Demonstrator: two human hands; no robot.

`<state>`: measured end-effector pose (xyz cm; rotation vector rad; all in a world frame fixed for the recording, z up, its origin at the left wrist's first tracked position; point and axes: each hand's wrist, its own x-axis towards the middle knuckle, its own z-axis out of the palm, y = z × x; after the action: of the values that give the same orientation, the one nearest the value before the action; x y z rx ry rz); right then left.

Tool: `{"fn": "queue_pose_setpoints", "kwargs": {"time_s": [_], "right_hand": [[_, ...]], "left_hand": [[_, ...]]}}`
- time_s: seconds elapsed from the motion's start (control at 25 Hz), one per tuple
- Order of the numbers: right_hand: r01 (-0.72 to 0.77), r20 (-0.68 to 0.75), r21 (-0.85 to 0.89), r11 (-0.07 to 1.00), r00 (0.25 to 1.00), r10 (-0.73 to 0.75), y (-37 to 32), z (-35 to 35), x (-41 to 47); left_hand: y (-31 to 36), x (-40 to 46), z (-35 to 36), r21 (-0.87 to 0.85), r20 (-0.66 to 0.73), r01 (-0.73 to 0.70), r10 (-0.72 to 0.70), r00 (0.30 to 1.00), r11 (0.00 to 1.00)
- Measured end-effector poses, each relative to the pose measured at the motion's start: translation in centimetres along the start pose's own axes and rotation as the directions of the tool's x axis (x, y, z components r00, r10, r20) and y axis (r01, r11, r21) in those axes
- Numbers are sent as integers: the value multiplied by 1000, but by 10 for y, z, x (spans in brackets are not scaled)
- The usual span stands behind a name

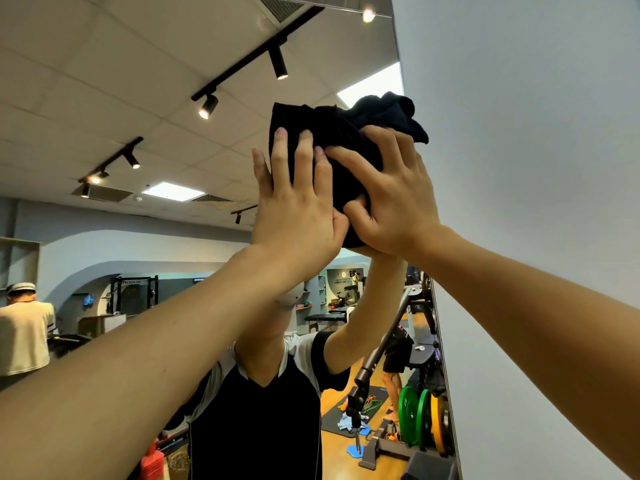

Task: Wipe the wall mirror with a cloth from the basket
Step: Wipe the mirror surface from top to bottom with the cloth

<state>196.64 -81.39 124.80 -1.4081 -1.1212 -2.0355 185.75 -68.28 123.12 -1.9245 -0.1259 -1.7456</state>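
Both arms reaching up, centre of frame. Left hand [298,206] pressing flat on dark cloth [341,133], fingers spread wide and straight. Right hand [388,199] lying over cloth's right side, fingers curled, bunching fabric. Cloth sitting against wall mirror [121,237], upper centre, close to mirror's right edge, part of it overlapping onto plain grey wall [536,168]. Mirror filling left and middle of frame, reflecting person's dark shirt, ceiling spotlights, green and yellow weight plates [420,419] at lower right.
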Motion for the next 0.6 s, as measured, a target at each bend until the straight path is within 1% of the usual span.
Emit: {"fn": "queue_pose_setpoints", "kwargs": {"time_s": [0.16, 0.32, 0.44, 0.6], "right_hand": [[-28, -4, -11, 1000, 1000, 28, 9, -7, -4], [-38, 15, -2, 999, 999, 38, 18, -9, -14], [-54, 12, -11, 998, 998, 54, 30, -15, -20], [-80, -16, 33, 996, 997, 80, 40, -16, -34]], "left_hand": [[11, 5, 5, 3, 1, -21, 21, 1000, 1000], [23, 7, 7, 25, 22, -11, 10, 1000, 1000], [37, 10, 10, 41, 33, -39, 38, 999, 998], [50, 11, 11, 40, 44, -60, 58, 997, 997]]}}
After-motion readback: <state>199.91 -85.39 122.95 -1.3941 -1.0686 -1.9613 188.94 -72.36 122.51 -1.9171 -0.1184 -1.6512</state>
